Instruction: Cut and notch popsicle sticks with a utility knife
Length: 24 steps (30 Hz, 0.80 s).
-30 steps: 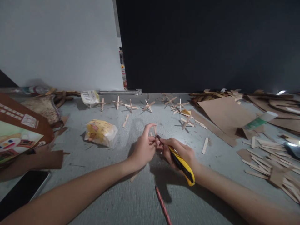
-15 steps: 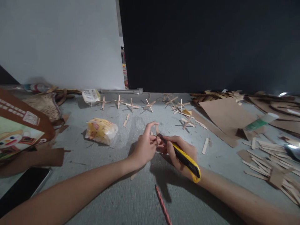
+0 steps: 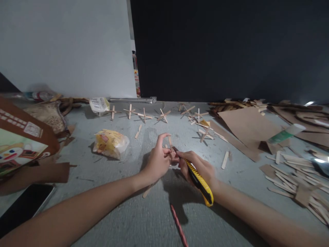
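My left hand (image 3: 159,158) is closed around a wooden craft stick (image 3: 170,141), its index finger curled at the stick's upper end. In my right hand (image 3: 197,166) is a yellow and black utility knife (image 3: 199,181), its tip up against the stick. Fingers hide the exact spot where blade and wood meet. Close below the hands a pinkish-red twisted stick with a dark tip (image 3: 178,223) lies on the grey surface. Under my left wrist another craft stick (image 3: 147,192) shows in part.
Several crossed-stick pieces (image 3: 163,116) stand in a row at the back. To the left are a yellow plastic bag (image 3: 111,144), a phone (image 3: 28,206) and a brown printed bag (image 3: 23,137). Cardboard (image 3: 244,128), a glue stick (image 3: 286,133) and loose craft sticks (image 3: 285,181) lie right.
The knife's handle has swung a little left and down as my right hand turned. The stick in my left hand leans slightly more to the left.
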Each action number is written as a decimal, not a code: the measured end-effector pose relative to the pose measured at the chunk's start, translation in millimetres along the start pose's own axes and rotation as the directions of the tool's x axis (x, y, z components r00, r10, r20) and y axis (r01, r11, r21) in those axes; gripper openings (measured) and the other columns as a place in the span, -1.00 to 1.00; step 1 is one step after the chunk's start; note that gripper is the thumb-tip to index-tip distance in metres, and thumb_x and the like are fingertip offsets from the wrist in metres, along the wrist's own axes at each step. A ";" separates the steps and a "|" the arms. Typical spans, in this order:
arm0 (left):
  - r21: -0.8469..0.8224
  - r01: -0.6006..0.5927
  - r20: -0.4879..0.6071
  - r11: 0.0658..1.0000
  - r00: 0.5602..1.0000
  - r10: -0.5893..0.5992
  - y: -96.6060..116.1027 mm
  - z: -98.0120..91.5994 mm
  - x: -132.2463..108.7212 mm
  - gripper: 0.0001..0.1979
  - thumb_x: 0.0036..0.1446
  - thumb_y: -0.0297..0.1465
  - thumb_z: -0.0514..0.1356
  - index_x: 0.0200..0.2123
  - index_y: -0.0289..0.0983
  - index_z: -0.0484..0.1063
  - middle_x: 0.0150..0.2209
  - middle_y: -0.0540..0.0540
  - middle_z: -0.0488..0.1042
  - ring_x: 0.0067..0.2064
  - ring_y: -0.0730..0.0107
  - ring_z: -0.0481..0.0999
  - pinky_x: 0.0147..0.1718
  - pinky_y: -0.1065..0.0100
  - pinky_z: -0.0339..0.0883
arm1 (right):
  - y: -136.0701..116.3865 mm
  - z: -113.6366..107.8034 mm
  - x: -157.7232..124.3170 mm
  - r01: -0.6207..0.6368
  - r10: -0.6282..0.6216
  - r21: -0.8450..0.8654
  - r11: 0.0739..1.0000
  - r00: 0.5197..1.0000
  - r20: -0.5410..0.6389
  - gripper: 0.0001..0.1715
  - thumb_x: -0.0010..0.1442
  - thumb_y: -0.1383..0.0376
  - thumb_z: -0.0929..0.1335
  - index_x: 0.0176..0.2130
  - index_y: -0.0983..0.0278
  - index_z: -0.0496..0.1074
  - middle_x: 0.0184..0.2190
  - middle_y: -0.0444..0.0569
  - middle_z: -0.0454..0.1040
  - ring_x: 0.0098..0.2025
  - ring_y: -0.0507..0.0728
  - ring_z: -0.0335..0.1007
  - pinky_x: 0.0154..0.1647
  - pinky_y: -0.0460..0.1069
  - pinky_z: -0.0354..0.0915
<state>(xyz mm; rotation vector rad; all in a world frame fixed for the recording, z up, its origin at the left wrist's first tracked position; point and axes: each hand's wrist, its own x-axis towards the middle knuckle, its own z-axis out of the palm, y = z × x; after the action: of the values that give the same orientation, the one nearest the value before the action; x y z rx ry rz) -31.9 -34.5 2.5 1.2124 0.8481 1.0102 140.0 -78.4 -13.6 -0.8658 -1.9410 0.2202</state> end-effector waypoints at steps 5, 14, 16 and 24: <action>0.024 -0.014 0.006 1.000 1.000 0.014 1.3 0.5 -2.5 -0.35 0.17 -0.48 0.27 0.29 -0.07 0.19 -0.48 0.17 0.46 -0.44 0.45 0.56 -0.32 0.41 0.48 | -4.1 1.9 4.4 -0.005 0.001 -0.054 0.999 0.997 -0.072 -0.56 0.40 0.47 0.29 0.18 0.11 0.41 -0.28 -0.09 0.56 -0.35 0.06 0.56 -0.28 -0.07 0.50; 0.056 -0.019 0.000 0.998 1.000 0.019 2.1 0.5 -3.8 -0.37 0.20 -0.46 0.27 0.30 -0.06 0.22 -0.44 0.13 0.50 -0.41 0.43 0.58 -0.28 0.37 0.51 | -6.5 1.0 6.6 -0.006 0.003 -0.045 0.999 0.998 -0.069 -0.57 0.42 0.44 0.28 0.18 0.10 0.41 -0.29 -0.08 0.55 -0.37 0.08 0.55 -0.31 -0.04 0.51; 0.072 -0.031 -0.002 0.997 1.000 0.031 1.7 0.2 -4.0 -0.38 0.20 -0.47 0.27 0.29 -0.06 0.23 -0.45 0.13 0.49 -0.42 0.44 0.56 -0.29 0.38 0.50 | -6.8 1.3 7.1 -0.011 0.009 -0.037 0.999 0.998 -0.063 -0.60 0.43 0.43 0.28 0.17 0.09 0.41 -0.28 -0.09 0.55 -0.36 0.06 0.56 -0.29 -0.06 0.51; 0.069 -0.032 -0.010 0.997 0.999 0.033 3.1 0.2 -4.4 -0.35 0.16 -0.54 0.22 0.30 -0.09 0.24 -0.50 0.15 0.46 -0.46 0.47 0.52 -0.35 0.45 0.43 | -5.5 0.7 6.9 0.012 -0.012 -0.063 0.998 1.000 0.001 -0.53 0.39 0.47 0.28 0.20 0.12 0.37 -0.25 -0.08 0.56 -0.33 0.07 0.57 -0.26 -0.06 0.50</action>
<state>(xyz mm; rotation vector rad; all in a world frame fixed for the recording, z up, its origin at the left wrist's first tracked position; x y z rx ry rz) -33.7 -38.5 5.5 1.2838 0.8807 1.0218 134.7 -77.7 -6.4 -0.8950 -1.9620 0.1521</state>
